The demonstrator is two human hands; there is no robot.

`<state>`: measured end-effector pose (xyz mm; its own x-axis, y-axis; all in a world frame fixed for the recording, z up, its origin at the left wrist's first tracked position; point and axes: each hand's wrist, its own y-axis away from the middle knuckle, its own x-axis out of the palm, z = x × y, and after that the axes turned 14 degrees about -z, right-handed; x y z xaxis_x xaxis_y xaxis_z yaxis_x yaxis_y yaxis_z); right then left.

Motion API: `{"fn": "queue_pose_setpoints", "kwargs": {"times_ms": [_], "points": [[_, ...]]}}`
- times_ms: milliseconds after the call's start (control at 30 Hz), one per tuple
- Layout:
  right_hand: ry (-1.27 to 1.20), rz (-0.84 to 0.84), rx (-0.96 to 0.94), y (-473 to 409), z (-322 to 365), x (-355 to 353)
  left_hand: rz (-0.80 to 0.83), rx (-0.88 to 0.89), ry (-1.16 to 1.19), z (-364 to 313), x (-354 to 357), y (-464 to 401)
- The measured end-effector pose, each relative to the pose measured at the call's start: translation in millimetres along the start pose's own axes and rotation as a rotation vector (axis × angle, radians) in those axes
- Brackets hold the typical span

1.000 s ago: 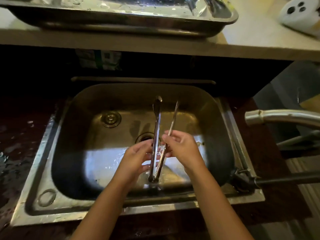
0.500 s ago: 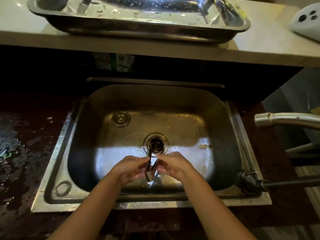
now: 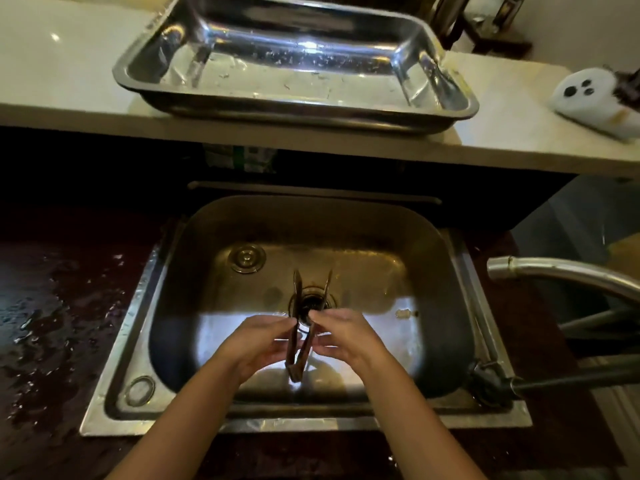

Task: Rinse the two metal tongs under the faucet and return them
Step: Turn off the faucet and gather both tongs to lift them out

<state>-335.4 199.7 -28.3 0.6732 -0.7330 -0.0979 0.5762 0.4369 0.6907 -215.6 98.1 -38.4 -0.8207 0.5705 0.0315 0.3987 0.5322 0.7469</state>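
Steel-grey metal tongs [image 3: 300, 344] hang over the middle of the rectangular stainless-steel sink basin [image 3: 433, 306], hinge end nearest the person and the two arms splayed away in a narrow V above the round drain [image 3: 313, 303]; the left hand [image 3: 258, 344] pinches the left arm of the tongs between thumb and fingers [image 3: 277, 325], the right hand [image 3: 343, 336] pinches the right arm likewise, so the tool lies between both sets of fingers, gripped about halfway along; the curved metal faucet spout [image 3: 554, 275] juts in from the right, well apart from the tongs; a wide shiny steel tray [image 3: 464, 109] sits on the pale desk [image 3: 512, 133] behind the sink, wet inside; a white block with dark holes [image 3: 588, 95] lies at the desk's right end.
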Motion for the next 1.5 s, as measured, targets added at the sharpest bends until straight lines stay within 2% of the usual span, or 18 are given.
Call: {"fn": "queue_pose_setpoints", "kwargs": {"times_ms": [100, 200, 400, 533, 667, 900, 1067, 1233, 1367, 1500], "points": [[0.081, -0.052, -0.191, 19.8, 6.8, 1.0, -0.062, 0.126, -0.115, -2.2, -4.0, 16.5], [0.045, -0.058, -0.348, 37.5, 12.3, 5.3, -0.101, 0.260, -0.124, -8.8, -6.8, 34.1], [0.008, -0.141, -0.659, 74.2, 35.4, 25.7, -0.016, 0.485, -0.001, -39.7, -25.8, 68.0], [-0.098, -0.296, -0.843, 96.9, 79.1, 40.4, -0.007, 0.775, -0.053, -92.9, -41.1, 88.2], [-0.196, -0.341, -1.013, 123.7, 136.7, 49.1, 0.109, 0.906, 0.040, -153.8, -49.7, 113.0], [0.031, -0.342, -1.249, 157.2, 230.3, 45.3, 0.102, 1.191, 0.002, -241.6, -46.8, 145.9], [0.139, -0.389, -1.291, 155.0, 310.8, 34.6, 0.073, 1.175, -0.031, -317.4, -29.2, 151.6], [0.137, -0.381, -1.206, 130.8, 383.4, 22.6, -0.094, 1.250, -0.217, -389.6, -3.5, 138.3], [0.193, -0.325, -1.007, 92.2, 412.3, 15.9, -0.105, 1.074, -0.291, -417.0, 13.1, 108.1], [0.241, -0.227, -0.794, 47.3, 402.2, 14.2, -0.089, 0.882, -0.399, -406.5, 19.5, 62.2]]}}
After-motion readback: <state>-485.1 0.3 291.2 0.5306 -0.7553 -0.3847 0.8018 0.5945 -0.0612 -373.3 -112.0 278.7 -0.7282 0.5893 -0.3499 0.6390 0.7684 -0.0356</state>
